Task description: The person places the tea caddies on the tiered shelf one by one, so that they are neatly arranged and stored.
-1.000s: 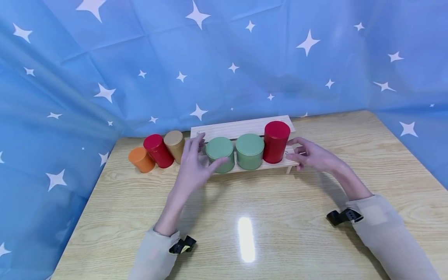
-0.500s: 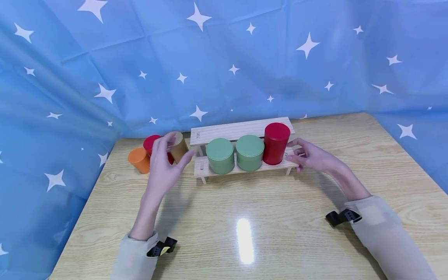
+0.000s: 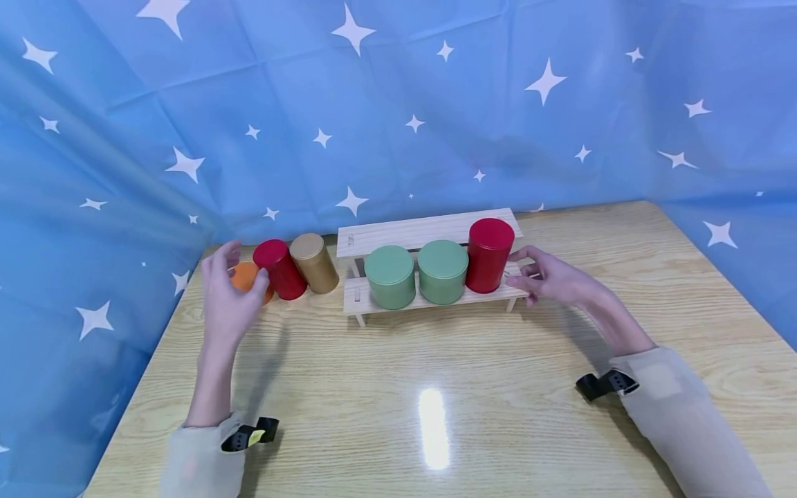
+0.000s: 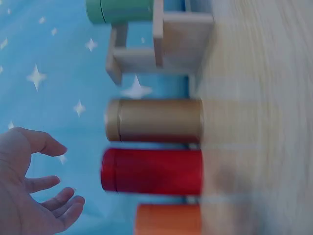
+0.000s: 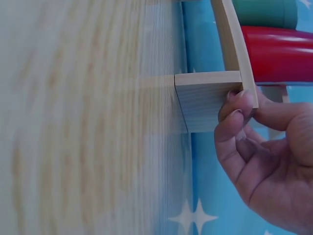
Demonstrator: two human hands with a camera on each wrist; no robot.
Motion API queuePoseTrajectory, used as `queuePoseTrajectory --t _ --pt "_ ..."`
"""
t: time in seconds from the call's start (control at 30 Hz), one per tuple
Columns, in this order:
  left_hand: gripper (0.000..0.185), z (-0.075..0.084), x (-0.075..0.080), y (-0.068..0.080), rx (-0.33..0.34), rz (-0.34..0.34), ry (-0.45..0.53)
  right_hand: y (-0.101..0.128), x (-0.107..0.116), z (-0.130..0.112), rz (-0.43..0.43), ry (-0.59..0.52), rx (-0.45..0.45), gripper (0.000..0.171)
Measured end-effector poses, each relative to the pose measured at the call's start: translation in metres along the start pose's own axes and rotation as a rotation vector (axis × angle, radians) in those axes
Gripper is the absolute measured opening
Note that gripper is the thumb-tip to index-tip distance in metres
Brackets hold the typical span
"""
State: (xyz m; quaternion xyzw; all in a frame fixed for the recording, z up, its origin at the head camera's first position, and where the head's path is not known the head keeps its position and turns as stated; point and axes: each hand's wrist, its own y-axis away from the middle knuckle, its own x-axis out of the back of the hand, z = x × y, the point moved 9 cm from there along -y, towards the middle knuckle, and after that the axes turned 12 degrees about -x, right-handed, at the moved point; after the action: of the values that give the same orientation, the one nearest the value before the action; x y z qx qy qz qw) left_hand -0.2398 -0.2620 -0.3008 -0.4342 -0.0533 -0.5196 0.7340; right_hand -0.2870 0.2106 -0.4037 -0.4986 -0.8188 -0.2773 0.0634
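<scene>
A two-level wooden rack (image 3: 429, 228) stands at the back of the table. Its lower shelf carries two green tins (image 3: 389, 277) (image 3: 443, 271) and a tall red tin (image 3: 488, 254). My right hand (image 3: 529, 277) pinches the rack's right end; in the right wrist view its fingers (image 5: 234, 110) curl over the shelf edge by the rack's leg (image 5: 205, 100). Left of the rack stand a gold tin (image 3: 314, 261), a red tin (image 3: 280, 268) and an orange tin (image 3: 248, 273). My left hand (image 3: 233, 294) hovers over the orange tin, with its fingers (image 4: 54, 200) spread and holding nothing.
A blue star-print cloth (image 3: 398, 104) hangs close behind the rack and down the left side. The wooden table (image 3: 436, 360) shows bare surface in front of the rack. The rack's top shelf holds nothing.
My left hand has swept left from the left green tin, past the gold tin, to the orange tin. The right hand has stayed on the rack's right end.
</scene>
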Motion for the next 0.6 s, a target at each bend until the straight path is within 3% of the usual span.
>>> queuePoseTrajectory --t 0.17,0.6 --pt "0.066 -0.028 0.0 0.006 0.146 -0.103 -0.04 0.0 0.0 -0.001 -0.001 0.019 0.002 0.057" --pt "0.078 -0.063 -0.017 0.004 0.199 -0.286 -0.118 -0.002 0.001 0.001 -0.018 0.001 0.002 0.058"
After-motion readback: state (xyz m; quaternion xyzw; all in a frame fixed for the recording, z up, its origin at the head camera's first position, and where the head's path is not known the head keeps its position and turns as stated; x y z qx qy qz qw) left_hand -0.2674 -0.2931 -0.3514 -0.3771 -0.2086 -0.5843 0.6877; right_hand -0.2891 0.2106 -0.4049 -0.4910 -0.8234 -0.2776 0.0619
